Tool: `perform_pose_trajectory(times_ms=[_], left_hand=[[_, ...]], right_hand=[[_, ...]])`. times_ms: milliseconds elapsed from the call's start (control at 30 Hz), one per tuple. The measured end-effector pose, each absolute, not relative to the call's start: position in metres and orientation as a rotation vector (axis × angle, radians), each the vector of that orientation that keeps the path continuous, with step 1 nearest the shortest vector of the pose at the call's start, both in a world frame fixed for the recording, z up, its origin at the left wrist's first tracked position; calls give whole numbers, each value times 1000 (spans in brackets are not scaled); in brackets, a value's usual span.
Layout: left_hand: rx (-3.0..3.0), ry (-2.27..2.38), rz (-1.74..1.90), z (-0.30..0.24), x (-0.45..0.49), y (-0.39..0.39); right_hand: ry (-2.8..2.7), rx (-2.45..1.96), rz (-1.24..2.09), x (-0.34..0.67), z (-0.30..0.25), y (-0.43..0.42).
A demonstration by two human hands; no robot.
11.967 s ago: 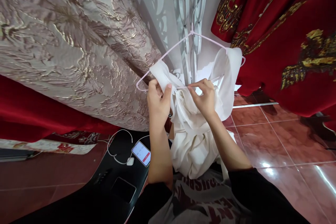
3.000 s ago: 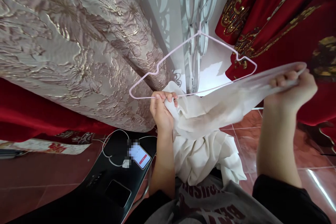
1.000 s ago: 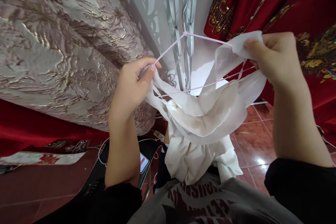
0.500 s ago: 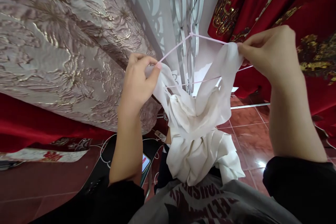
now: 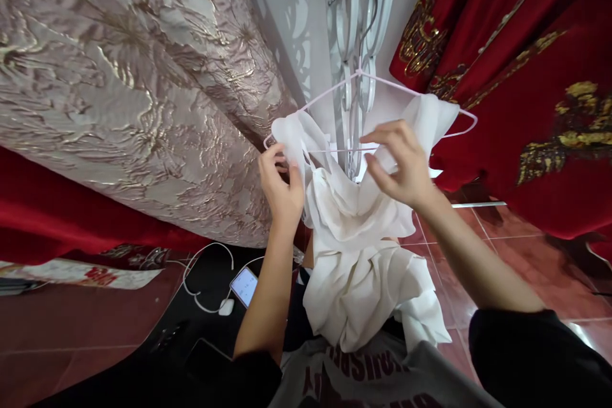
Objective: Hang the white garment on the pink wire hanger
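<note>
The garment (image 5: 363, 274) hangs from the hanger (image 5: 329, 91); right hand (image 5: 401, 169) spread before it; left hand (image 5: 283, 188) near hanger's left corner, pinch unclear.

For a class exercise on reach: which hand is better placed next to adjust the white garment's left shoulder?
Probably the left hand: it is at that shoulder of the white garment, while the right hand is nearer the middle of the hanger.

1 head-worn camera looks forward and down, near the left hand (image 5: 283, 188) and right hand (image 5: 406, 166).
</note>
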State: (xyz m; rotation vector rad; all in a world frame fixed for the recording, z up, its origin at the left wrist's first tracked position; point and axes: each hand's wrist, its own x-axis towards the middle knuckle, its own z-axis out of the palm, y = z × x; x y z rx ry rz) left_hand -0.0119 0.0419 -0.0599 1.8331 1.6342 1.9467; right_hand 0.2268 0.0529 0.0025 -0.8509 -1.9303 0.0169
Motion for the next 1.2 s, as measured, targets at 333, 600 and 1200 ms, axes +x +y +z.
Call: perform_pose_trajectory(times_ms=[333,600,1200], left_hand=[[1839,1689,1716,-60,0,48],[1652,1653,1783,-43,20,32],[1338,1186,1812,-31,7,31]], right_hand=[[-1969,-1099,-103,209,-69,64],[-1848,-1069,-82,193,-71,40],[-1822,-1001,-25,195,-73,45]])
